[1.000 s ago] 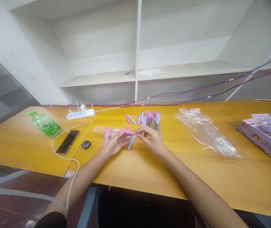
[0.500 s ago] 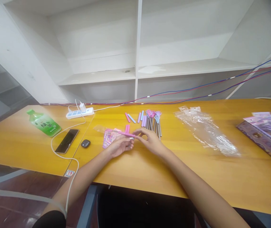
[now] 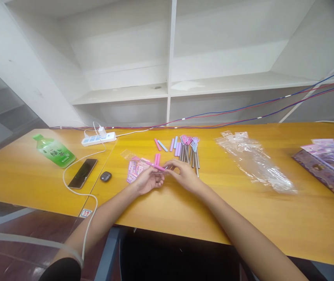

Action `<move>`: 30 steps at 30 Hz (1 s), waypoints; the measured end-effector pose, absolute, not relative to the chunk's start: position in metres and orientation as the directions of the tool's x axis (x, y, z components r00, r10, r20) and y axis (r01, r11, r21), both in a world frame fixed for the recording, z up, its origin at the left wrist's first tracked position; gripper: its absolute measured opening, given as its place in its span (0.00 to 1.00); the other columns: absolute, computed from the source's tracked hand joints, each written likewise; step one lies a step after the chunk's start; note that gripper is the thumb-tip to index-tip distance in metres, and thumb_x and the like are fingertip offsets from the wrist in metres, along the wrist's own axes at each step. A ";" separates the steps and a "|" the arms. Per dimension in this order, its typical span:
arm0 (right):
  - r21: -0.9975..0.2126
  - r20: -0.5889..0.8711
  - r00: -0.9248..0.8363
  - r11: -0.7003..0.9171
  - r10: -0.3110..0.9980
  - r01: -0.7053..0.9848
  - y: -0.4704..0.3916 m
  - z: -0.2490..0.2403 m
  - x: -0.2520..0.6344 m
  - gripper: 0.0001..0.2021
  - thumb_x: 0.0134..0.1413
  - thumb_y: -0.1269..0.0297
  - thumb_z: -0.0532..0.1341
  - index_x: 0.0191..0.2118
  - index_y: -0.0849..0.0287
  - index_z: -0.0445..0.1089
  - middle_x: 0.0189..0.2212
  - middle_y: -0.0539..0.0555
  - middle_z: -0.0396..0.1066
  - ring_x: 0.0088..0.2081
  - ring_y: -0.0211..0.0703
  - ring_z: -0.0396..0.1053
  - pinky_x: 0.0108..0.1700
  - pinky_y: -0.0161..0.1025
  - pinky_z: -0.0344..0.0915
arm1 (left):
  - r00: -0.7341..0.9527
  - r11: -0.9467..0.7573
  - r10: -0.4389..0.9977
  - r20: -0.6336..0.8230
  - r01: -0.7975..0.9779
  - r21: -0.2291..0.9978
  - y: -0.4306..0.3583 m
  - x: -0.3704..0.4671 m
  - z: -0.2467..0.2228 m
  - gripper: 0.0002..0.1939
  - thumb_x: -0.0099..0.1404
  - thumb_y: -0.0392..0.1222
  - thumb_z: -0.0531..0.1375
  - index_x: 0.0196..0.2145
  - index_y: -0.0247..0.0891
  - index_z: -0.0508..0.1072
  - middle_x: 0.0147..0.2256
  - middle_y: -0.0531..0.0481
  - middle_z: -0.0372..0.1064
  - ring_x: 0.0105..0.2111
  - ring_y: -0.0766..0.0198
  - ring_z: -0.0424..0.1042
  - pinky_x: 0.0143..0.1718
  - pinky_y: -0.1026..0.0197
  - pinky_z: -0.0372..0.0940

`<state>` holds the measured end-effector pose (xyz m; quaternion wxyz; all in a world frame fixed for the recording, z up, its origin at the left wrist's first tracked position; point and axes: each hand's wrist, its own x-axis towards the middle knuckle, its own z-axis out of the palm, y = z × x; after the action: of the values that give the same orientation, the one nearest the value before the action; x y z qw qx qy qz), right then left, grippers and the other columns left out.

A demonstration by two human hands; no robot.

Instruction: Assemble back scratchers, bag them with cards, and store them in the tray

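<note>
In front of me, my left hand point(image 3: 150, 181) is palm-up with fingers curled round a pink stick point(image 3: 159, 168) that has a clear plastic bag point(image 3: 128, 155) about it, reaching out to the left. My right hand point(image 3: 183, 173) pinches at the right end of the stick; what exactly lies between its fingertips is too small to tell. Under the bag lie pink printed cards point(image 3: 133, 170). Just beyond my hands are pink tubes point(image 3: 157, 159), purple tubes point(image 3: 178, 149) and several back scratchers point(image 3: 189, 148) with metal rods and pink, purple and blue claw heads.
Clear plastic bags point(image 3: 251, 162) lie to the right, with a patterned box point(image 3: 322, 171) of packaged items at the far right. On the left are a green bottle point(image 3: 55, 151), a phone point(image 3: 82, 173), a black earbud case point(image 3: 105, 176) and a power strip point(image 3: 99, 139) with a white cable.
The left end of the clear bag has shifted slightly right and up, and the pink stick tilts more. Both hands stay in nearly the same place.
</note>
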<state>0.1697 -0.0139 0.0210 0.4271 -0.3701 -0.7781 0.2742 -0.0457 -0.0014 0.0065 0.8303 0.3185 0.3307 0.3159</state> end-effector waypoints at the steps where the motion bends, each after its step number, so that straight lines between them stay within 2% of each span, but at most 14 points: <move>1: -0.743 0.461 -0.357 0.573 0.813 0.345 -0.014 0.021 0.170 0.07 0.68 0.63 0.62 0.48 0.52 0.77 0.42 0.54 0.79 0.42 0.45 0.76 0.48 0.44 0.72 | 0.596 0.599 0.725 -0.344 -0.299 0.743 -0.003 -0.045 0.007 0.11 0.61 0.43 0.63 0.36 0.33 0.80 0.30 0.44 0.73 0.28 0.64 0.71 0.31 0.64 0.65; 8: -0.781 0.428 -0.364 0.541 0.827 0.310 -0.016 0.024 0.166 0.06 0.65 0.59 0.66 0.42 0.53 0.78 0.40 0.54 0.80 0.43 0.46 0.76 0.49 0.45 0.71 | 0.730 0.579 0.605 -0.320 -0.127 0.805 -0.012 -0.042 0.007 0.15 0.66 0.46 0.59 0.39 0.33 0.81 0.31 0.43 0.73 0.29 0.64 0.72 0.32 0.63 0.65; 15: -0.834 0.370 -0.368 0.480 0.853 0.273 -0.019 0.027 0.160 0.04 0.61 0.62 0.68 0.36 0.55 0.77 0.38 0.52 0.79 0.42 0.44 0.75 0.46 0.41 0.70 | 0.801 0.571 0.492 -0.341 -0.001 0.821 -0.018 -0.042 0.011 0.15 0.68 0.47 0.60 0.39 0.33 0.81 0.31 0.41 0.74 0.29 0.62 0.73 0.33 0.60 0.67; 18: -0.854 0.336 -0.365 0.444 0.868 0.271 -0.020 0.028 0.160 0.07 0.62 0.58 0.67 0.37 0.55 0.76 0.38 0.52 0.77 0.41 0.43 0.74 0.44 0.40 0.70 | 0.810 0.569 0.480 -0.336 0.005 0.823 -0.016 -0.042 0.011 0.16 0.68 0.48 0.60 0.40 0.32 0.80 0.31 0.41 0.74 0.29 0.62 0.74 0.32 0.60 0.67; 23: -0.888 0.253 -0.384 0.371 0.888 0.273 -0.020 0.030 0.169 0.16 0.68 0.48 0.61 0.42 0.56 0.76 0.42 0.55 0.75 0.42 0.43 0.74 0.42 0.39 0.70 | 0.799 0.590 0.514 -0.313 -0.065 0.805 -0.009 -0.044 0.007 0.23 0.68 0.54 0.59 0.43 0.29 0.78 0.31 0.43 0.73 0.29 0.61 0.73 0.31 0.60 0.66; 27: -0.906 0.178 -0.441 0.322 0.880 0.276 -0.020 0.030 0.174 0.16 0.64 0.46 0.65 0.42 0.55 0.75 0.44 0.54 0.74 0.41 0.43 0.74 0.43 0.40 0.70 | 0.771 0.606 0.556 -0.310 -0.121 0.786 -0.005 -0.046 0.006 0.25 0.65 0.61 0.60 0.38 0.32 0.75 0.32 0.43 0.73 0.29 0.60 0.74 0.30 0.61 0.65; 30: -0.901 0.177 -0.454 0.329 0.873 0.281 -0.019 0.027 0.173 0.15 0.61 0.48 0.68 0.42 0.55 0.76 0.44 0.54 0.73 0.40 0.42 0.74 0.45 0.41 0.70 | 0.767 0.618 0.550 -0.330 -0.107 0.779 -0.004 -0.046 0.008 0.24 0.64 0.62 0.61 0.34 0.34 0.72 0.30 0.44 0.73 0.28 0.60 0.75 0.30 0.61 0.66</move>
<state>0.1726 -0.0192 0.0268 0.3465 -0.3909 -0.7380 0.4271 -0.0465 -0.0042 0.0076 0.8542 0.3926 0.2816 0.1923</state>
